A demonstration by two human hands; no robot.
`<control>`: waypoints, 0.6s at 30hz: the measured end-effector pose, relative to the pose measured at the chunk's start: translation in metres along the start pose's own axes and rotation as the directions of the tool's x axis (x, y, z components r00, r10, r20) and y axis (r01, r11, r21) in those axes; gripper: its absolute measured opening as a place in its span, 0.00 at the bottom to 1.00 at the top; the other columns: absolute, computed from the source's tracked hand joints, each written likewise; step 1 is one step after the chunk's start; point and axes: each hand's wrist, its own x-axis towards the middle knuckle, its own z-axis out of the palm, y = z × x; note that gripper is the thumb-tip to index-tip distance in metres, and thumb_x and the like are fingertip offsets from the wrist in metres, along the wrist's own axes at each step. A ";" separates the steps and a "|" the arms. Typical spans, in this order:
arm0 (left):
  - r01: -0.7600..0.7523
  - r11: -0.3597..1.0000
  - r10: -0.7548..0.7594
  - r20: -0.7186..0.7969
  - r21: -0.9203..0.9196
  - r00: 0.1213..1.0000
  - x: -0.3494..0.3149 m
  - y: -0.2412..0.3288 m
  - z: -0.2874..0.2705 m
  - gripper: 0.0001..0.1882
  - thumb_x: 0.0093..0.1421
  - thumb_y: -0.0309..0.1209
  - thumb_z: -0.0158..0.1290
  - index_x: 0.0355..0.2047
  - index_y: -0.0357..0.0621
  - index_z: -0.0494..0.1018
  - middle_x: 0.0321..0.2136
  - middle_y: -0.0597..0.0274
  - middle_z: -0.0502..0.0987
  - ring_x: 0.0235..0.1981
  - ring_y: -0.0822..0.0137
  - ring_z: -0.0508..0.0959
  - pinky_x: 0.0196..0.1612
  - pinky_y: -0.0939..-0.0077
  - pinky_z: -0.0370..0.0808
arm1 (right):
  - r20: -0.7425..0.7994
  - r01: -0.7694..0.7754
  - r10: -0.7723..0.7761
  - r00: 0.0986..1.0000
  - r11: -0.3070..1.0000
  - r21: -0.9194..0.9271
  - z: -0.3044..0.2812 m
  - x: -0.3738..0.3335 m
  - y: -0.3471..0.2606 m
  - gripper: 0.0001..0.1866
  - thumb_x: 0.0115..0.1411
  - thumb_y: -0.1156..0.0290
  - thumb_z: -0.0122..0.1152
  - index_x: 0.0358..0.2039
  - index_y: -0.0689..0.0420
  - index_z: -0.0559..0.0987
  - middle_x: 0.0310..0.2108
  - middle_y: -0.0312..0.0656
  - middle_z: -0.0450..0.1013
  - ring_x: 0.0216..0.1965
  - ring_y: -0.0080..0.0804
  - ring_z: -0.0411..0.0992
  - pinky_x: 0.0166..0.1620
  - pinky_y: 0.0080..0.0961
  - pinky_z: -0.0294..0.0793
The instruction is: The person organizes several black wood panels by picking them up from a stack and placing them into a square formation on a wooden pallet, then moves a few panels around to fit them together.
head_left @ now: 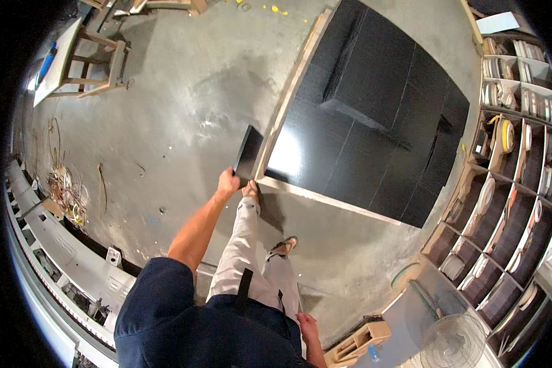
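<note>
My left hand [228,183] grips the near end of a narrow black board [248,150], which it holds out in front of me, just above my forward foot. That board is beside the left edge of a stack of large black panels [374,122] with a pale base, and I cannot tell whether the two touch. My right hand [308,325] hangs low by my right hip with its fingers curled in, and nothing shows in it. Several black pieces lie in layers on the stack, and light glares off its near left corner.
Shelving with rolls of edge banding [497,202] lines the right side. A long machine [73,251] runs along the lower left, near tangled scraps [64,190] on the floor. A wooden stand [98,67] is at upper left. A fan [452,343] and wooden crate [362,340] are at lower right.
</note>
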 end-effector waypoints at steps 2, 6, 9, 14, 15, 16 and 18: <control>0.012 1.000 -0.012 0.012 0.021 1.000 -0.016 -0.017 -0.022 0.12 0.45 0.27 0.44 0.29 0.34 0.70 0.28 0.34 0.74 0.36 0.36 0.73 0.39 0.52 0.70 | 0.015 0.083 -0.081 0.997 0.970 -0.227 0.006 0.020 0.001 0.23 0.58 0.55 0.57 0.43 0.64 0.76 0.37 0.44 0.76 0.39 0.27 0.72 0.42 0.24 0.70; 0.049 0.985 -0.053 0.022 0.165 0.998 -0.046 -0.061 -0.048 0.11 0.48 0.28 0.45 0.30 0.35 0.72 0.29 0.37 0.75 0.35 0.39 0.74 0.39 0.54 0.71 | 0.045 0.237 -0.244 0.969 0.850 -0.470 0.020 0.042 -0.034 0.24 0.57 0.55 0.57 0.45 0.64 0.75 0.38 0.44 0.76 0.39 0.27 0.72 0.44 0.23 0.69; 0.123 0.960 -0.140 0.049 0.251 0.989 -0.080 -0.059 -0.055 0.13 0.48 0.28 0.46 0.32 0.35 0.75 0.32 0.37 0.75 0.38 0.42 0.75 0.41 0.57 0.73 | 0.081 0.253 -0.242 0.967 0.877 -0.407 0.023 0.041 -0.077 0.24 0.57 0.56 0.56 0.47 0.62 0.75 0.41 0.47 0.75 0.42 0.32 0.73 0.47 0.25 0.69; 0.259 0.887 -0.316 0.094 0.383 0.944 -0.127 -0.113 -0.086 0.16 0.47 0.27 0.46 0.36 0.36 0.75 0.35 0.40 0.76 0.41 0.45 0.76 0.43 0.61 0.74 | 0.140 0.510 -0.509 0.849 0.721 -0.469 0.042 0.088 -0.091 0.23 0.54 0.56 0.56 0.43 0.61 0.77 0.39 0.52 0.75 0.42 0.41 0.74 0.45 0.30 0.70; 0.315 0.879 -0.374 0.107 0.359 0.921 -0.137 -0.113 -0.088 0.16 0.47 0.26 0.46 0.37 0.36 0.75 0.35 0.41 0.76 0.41 0.46 0.76 0.43 0.61 0.74 | 0.191 0.530 -0.507 0.841 0.695 -0.486 0.040 0.094 -0.098 0.24 0.53 0.56 0.58 0.44 0.61 0.77 0.41 0.50 0.75 0.42 0.37 0.74 0.45 0.28 0.70; 0.299 0.881 -0.359 0.103 0.367 0.928 -0.146 -0.112 -0.093 0.16 0.47 0.26 0.46 0.37 0.36 0.75 0.35 0.41 0.76 0.41 0.46 0.76 0.43 0.61 0.74 | 0.186 0.537 -0.516 0.836 0.700 -0.471 0.041 0.094 -0.109 0.24 0.53 0.56 0.58 0.44 0.61 0.77 0.41 0.50 0.75 0.42 0.37 0.74 0.45 0.28 0.70; 0.391 0.870 -0.428 0.067 0.302 0.901 -0.170 -0.113 -0.107 0.17 0.46 0.25 0.45 0.36 0.33 0.75 0.33 0.40 0.77 0.40 0.47 0.77 0.42 0.62 0.74 | 0.189 0.512 -0.509 0.840 0.629 -0.584 0.044 0.076 -0.139 0.22 0.52 0.56 0.58 0.42 0.60 0.78 0.38 0.49 0.76 0.40 0.40 0.75 0.45 0.29 0.71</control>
